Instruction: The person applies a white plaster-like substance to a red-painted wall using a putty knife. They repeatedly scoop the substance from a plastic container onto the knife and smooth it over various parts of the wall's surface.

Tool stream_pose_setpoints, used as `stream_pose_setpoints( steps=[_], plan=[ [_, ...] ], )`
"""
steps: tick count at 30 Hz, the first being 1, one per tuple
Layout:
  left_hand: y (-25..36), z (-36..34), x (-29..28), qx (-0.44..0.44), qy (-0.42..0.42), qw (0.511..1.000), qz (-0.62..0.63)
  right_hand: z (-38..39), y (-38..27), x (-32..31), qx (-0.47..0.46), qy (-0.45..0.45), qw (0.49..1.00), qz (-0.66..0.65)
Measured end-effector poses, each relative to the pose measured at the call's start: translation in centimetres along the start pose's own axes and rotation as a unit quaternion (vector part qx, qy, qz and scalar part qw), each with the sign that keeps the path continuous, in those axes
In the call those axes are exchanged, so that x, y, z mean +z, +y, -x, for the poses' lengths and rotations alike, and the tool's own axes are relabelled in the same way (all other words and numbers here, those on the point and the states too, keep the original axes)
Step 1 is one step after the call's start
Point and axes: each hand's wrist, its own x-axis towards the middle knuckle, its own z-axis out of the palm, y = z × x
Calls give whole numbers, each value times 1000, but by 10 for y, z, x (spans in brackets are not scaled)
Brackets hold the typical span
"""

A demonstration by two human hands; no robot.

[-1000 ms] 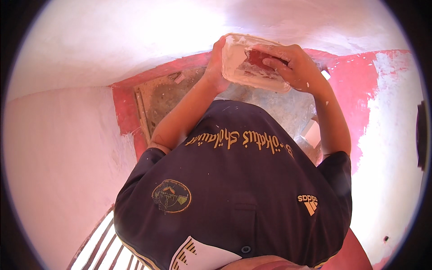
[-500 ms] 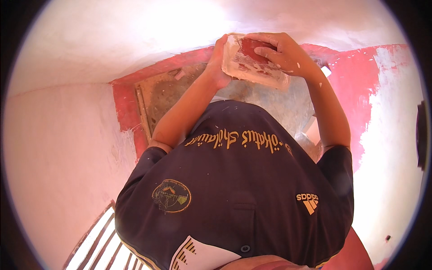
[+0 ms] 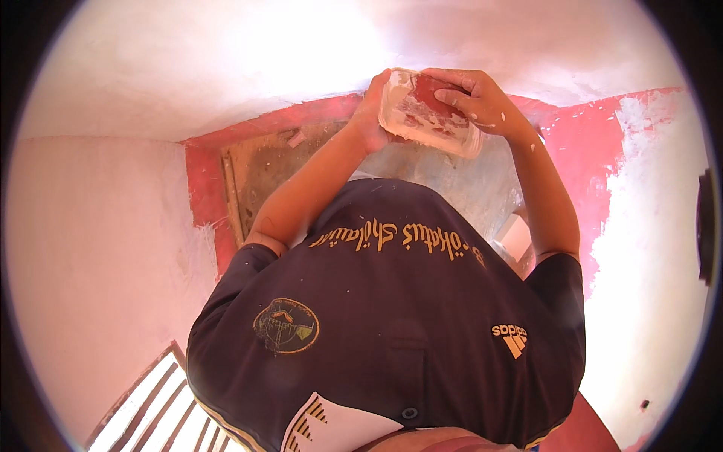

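Observation:
A shallow, clear plastic tub [image 3: 440, 142] smeared with a whitish paste is raised in front of my chest, tilted toward me. My left hand [image 3: 373, 113] is closed around its left side, with the fingers mostly hidden behind it. Inside, a flat red piece [image 3: 425, 96] shows through the white smears; its exact kind is unclear. The thumb and fingers of my right hand [image 3: 476, 102] are closed on this red piece at the tub's right side. White specks dot that hand and wrist.
Pale walls [image 3: 98, 226] surround me, with a red painted band [image 3: 203, 177] along their base. White patches cover part of the red wall [image 3: 580, 162] at right. Below lies a stained grey floor [image 3: 271, 166]. A pale box-like object [image 3: 514, 235] is near my right arm; a slatted opening [image 3: 162, 403] is lower left.
The tub and both hands sit slightly lower in the view, and the tub is a little to the right. More of the pale box-like object shows beside my right arm. Both grips look unchanged.

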Motion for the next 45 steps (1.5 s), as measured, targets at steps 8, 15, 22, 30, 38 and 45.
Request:
stream_pose_setpoints(
  steps=[8,15,22,30,38,45],
  plan=[
    [-161,14,195,22,-10,997,78,219,67,-99,-3,-31,1000,-1],
    [-181,23,206,30,5,999,41,253,54,-106,-95,29,995,22],
    [-196,24,221,71,38,993,86,272,69,-94,-73,82,989,97],
    [-205,22,227,81,32,988,125,281,84,-75,-123,130,966,187],
    [-197,7,208,118,-29,991,48,281,79,-66,-96,100,973,186],
    [-199,3,194,66,12,991,118,272,81,-55,-61,59,987,137]
  ],
)
